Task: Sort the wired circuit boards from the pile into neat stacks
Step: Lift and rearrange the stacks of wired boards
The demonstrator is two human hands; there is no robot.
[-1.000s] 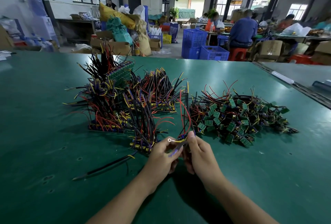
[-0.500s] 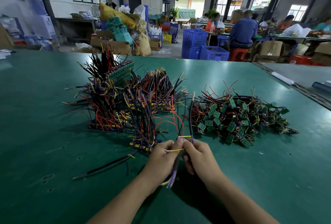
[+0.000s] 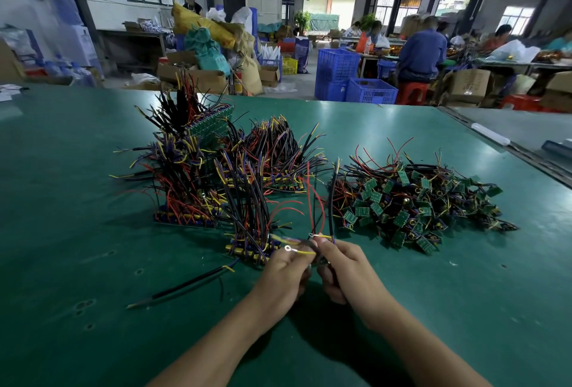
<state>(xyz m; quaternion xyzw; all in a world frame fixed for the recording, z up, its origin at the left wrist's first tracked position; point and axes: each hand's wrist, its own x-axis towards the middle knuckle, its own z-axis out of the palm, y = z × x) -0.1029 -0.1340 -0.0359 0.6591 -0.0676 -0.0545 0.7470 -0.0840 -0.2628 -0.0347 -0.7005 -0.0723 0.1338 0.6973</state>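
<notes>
Wired circuit board (image 3: 320, 260), one unit out of the heap, sits low at the near middle of the tabletop (image 3: 464, 309), caught between both hands and mostly hidden by them. The left hand (image 3: 284, 272) has its grip closed around the board from the left, fingers curled and fingertips meeting at the wire roots. The right hand (image 3: 346, 266) pinches it from the right in the same closed way, so neither hand is free. Its long axis is set by the leads: the red lead (image 3: 309, 194) and black lead (image 3: 331, 201) stand up and away toward the far side, while the yellow lead (image 3: 301, 252) with its ring end lies sideways to the left, across the left fingertips. The nearest stack (image 3: 247, 252) stands just beside the left hand, a little farther out, with its own wires rising the same way. The unsorted pile (image 3: 418, 204) lies to the right and farther off, apart from both hands. By my reading the coming move is a short shift left onto that stack, so the left hand is the nearer carrier. The sideways yellow lead would first want turning up to match its neighbours, or it may snag the upright wires.
</notes>
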